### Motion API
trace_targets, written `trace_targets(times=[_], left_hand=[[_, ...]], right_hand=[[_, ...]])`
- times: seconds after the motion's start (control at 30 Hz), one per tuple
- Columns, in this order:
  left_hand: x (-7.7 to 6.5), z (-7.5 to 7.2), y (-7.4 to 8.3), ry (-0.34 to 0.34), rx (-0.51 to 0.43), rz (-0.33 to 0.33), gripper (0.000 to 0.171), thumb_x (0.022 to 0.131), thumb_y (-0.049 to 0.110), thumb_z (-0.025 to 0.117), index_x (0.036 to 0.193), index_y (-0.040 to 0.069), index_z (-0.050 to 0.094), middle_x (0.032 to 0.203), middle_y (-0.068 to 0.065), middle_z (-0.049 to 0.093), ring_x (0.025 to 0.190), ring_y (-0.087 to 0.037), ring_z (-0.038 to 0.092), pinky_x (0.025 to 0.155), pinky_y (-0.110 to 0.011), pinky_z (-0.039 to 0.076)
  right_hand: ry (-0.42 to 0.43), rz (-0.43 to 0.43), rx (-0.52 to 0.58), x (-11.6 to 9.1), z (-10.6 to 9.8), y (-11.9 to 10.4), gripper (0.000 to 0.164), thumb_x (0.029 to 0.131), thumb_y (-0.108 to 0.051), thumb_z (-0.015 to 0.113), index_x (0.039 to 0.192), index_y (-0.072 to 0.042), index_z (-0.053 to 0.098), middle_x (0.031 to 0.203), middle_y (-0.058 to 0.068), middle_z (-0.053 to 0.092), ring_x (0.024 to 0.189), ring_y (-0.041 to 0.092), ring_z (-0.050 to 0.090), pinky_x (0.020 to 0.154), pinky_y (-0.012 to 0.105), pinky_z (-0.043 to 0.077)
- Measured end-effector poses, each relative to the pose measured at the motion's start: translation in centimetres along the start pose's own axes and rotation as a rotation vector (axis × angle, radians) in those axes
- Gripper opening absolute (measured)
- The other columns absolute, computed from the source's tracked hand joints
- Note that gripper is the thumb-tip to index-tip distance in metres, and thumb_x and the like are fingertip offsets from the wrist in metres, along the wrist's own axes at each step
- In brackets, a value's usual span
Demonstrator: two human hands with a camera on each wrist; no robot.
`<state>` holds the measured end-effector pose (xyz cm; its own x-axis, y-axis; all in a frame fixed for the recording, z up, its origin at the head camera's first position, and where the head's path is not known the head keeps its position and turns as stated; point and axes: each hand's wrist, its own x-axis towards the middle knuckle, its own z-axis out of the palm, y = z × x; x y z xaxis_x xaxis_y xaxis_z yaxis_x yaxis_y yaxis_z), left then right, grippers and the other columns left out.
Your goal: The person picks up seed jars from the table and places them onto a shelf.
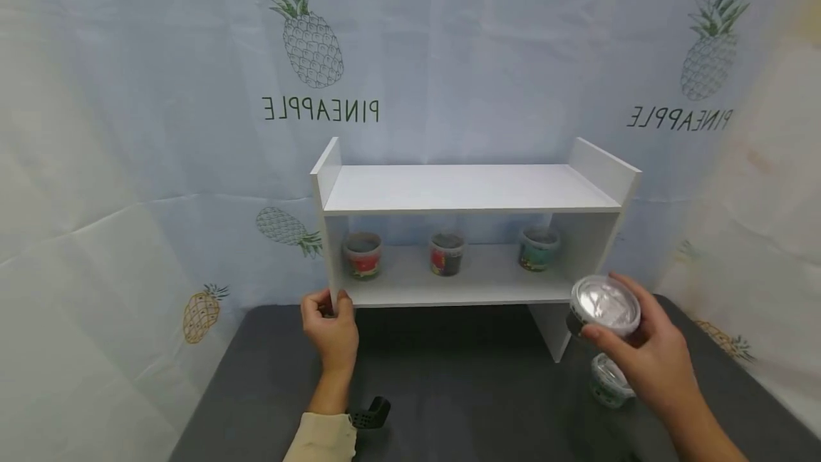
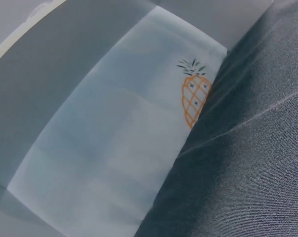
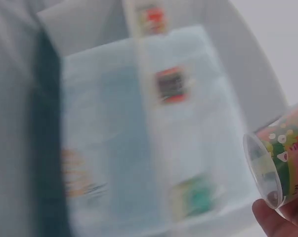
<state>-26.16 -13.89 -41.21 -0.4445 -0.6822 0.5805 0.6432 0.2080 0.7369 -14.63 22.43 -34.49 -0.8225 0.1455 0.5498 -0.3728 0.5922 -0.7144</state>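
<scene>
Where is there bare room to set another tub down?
The top board between its side walls; gaps on the lower shelf between left tub, middle tub and right tub; the dark table between the left hand and the unit's right leg. Crowded: right front, where right hand, held tub and table tub look close together.

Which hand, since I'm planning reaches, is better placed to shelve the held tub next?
Likely the right hand: it holds the tub near the right end of the shelf; the left hand grips its left panel.
</scene>
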Motion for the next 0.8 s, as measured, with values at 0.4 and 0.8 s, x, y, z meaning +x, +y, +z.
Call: trace_targets(times=[0.4, 0.8], left_hand=[[0.0, -0.2, -4.0, 0.007, 0.028, -0.003, 0.014, 0.081, -0.007, 0.067, 0.091, -0.007, 0.058, 0.084, -0.002, 0.052, 0.07, -0.008, 0.045, 0.061, -0.021, 0.036], [0.0, 0.0, -2.2, 0.011, 0.047, 0.004, 0.014, 0.08, -0.01, 0.065, 0.09, -0.011, 0.056, 0.083, -0.011, 0.051, 0.069, -0.007, 0.045, 0.061, -0.021, 0.036]], right_hand=[[-0.007, -0.074, 0.041, 11.7, -0.5, -8.6, 0.067, 0.094, -0.03, 0.066, 0.151, -0.016, 0.034, 0.13, 0.007, 0.049, 0.096, 0.005, 0.053, 0.072, 0.008, 0.045], [-0.043, 0.072, -0.059, 16.4, -0.5, -9.6, 0.094, 0.088, -0.058, 0.061, 0.157, -0.013, 0.017, 0.154, 0.019, 0.032, 0.131, 0.032, 0.04, 0.105, 0.053, 0.037]])
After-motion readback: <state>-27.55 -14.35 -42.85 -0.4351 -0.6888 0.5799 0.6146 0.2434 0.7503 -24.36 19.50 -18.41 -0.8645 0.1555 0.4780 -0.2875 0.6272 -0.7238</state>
